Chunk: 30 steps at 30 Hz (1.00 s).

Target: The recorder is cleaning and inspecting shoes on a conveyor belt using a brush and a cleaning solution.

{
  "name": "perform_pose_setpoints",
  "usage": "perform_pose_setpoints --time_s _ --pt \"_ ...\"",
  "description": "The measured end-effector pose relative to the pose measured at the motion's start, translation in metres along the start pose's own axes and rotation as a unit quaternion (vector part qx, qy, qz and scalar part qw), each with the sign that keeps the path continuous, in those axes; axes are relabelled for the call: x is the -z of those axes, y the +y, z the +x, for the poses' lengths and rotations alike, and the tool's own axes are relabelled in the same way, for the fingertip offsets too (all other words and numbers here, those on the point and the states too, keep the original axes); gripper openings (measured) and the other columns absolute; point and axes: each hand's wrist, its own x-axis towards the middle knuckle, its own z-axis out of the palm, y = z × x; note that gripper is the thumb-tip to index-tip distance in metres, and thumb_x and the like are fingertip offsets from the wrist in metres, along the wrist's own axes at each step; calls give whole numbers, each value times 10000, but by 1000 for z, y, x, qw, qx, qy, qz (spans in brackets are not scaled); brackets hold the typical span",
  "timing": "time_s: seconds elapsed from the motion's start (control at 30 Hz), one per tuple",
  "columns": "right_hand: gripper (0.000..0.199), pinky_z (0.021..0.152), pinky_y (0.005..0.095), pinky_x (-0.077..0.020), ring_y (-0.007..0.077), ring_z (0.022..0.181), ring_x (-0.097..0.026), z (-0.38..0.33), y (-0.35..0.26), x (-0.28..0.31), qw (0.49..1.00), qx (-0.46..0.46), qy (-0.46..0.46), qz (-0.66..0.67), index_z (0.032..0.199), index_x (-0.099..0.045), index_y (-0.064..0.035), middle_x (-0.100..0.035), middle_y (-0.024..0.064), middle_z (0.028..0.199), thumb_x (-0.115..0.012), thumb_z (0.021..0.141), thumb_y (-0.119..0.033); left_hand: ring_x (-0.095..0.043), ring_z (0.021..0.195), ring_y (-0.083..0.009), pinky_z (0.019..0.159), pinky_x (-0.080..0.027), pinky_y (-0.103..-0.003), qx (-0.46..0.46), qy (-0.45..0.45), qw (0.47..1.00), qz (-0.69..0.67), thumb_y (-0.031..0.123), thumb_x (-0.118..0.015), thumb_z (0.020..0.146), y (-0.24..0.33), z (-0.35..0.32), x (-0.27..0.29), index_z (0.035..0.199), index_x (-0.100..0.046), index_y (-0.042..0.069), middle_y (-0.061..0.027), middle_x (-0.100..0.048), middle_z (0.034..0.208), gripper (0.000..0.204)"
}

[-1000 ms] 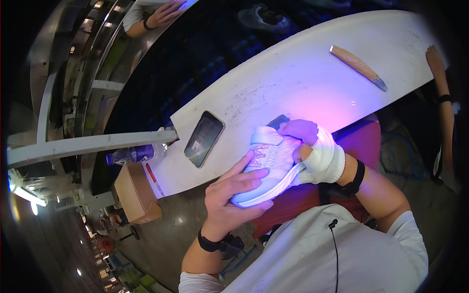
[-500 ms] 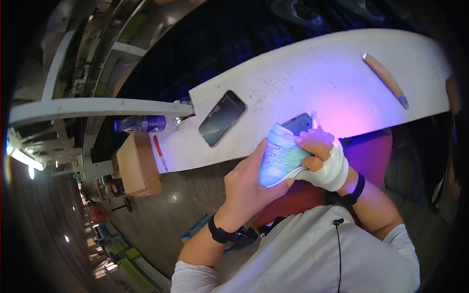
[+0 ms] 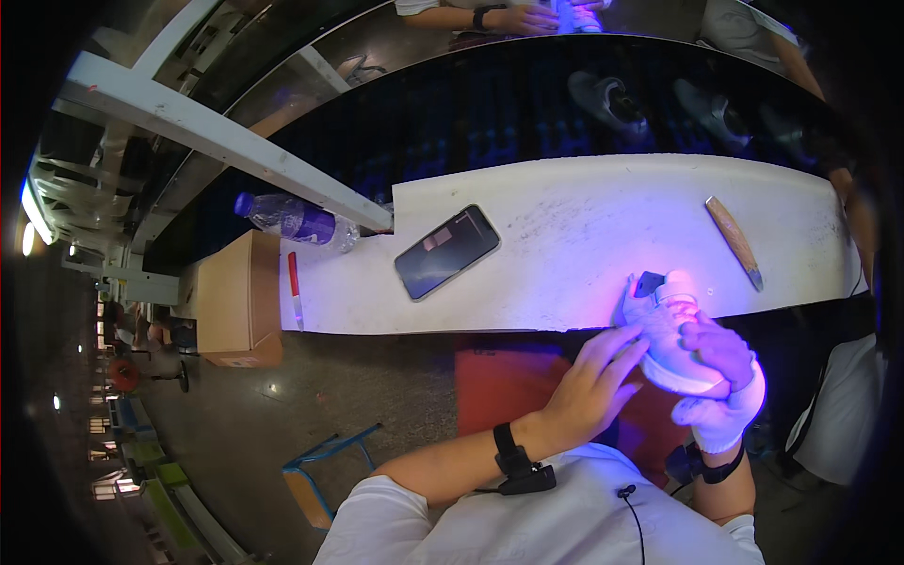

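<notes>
A small sneaker (image 3: 667,347), tinted pink and violet by the purple light, is held above the near edge of the white table (image 3: 546,235). My right hand (image 3: 727,369), in a white glove with bare fingers, wraps round the shoe's right side. My left hand (image 3: 591,384) has its fingers stretched and apart, the tips at the shoe's left side; it does not grip it. Just beyond the shoe a small dark object (image 3: 648,283) shows, partly hidden. A phone (image 3: 447,251) lies on the table further left.
A red-handled knife (image 3: 296,287) and a wooden-handled tool (image 3: 734,240) lie on the table. On the left are a plastic bottle (image 3: 301,222), a cardboard box (image 3: 240,299) and a white beam (image 3: 235,151). Shoes (image 3: 610,102) stand on the dark belt beyond; a co-worker's hands (image 3: 532,19) are across it.
The shoe and both hands have moved right, and the shoe has turned. My left hand has let go and spread its fingers. The view has shifted, bringing the co-worker's hands into sight.
</notes>
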Motion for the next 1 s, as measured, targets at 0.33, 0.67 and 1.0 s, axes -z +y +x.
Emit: perform_pose_setpoints --time_s 0.33,0.67,1.0 --pt "708 1053 532 -567 377 1085 -761 21 -13 2 997 -20 -61 -34 1170 -733 -34 -781 129 1130 -999 630 -408 -568 789 -307 670 -467 -409 -33 109 979 -171 110 -936 771 16 25 -2 987 -573 59 -118 -594 930 425" --pt "631 1078 541 -554 360 1108 -765 13 3 8 997 -5 -26 70 1131 -723 -64 -778 136 1121 -1026 631 -300 -620 822 -264 733 -505 -366 -25 89 977 -194 134 -984 722 7 35 -11 990 -627 79 -79 -651 947 451" --pt "393 1088 498 -518 379 1275 -659 -47 71 57 960 -135 111 218 1123 -707 -69 -721 199 1298 -878 776 -140 -615 931 -344 824 -544 -457 -113 -71 983 128 241 -961 687 13 89 -31 992 -628 37 -143 -623 1016 495"
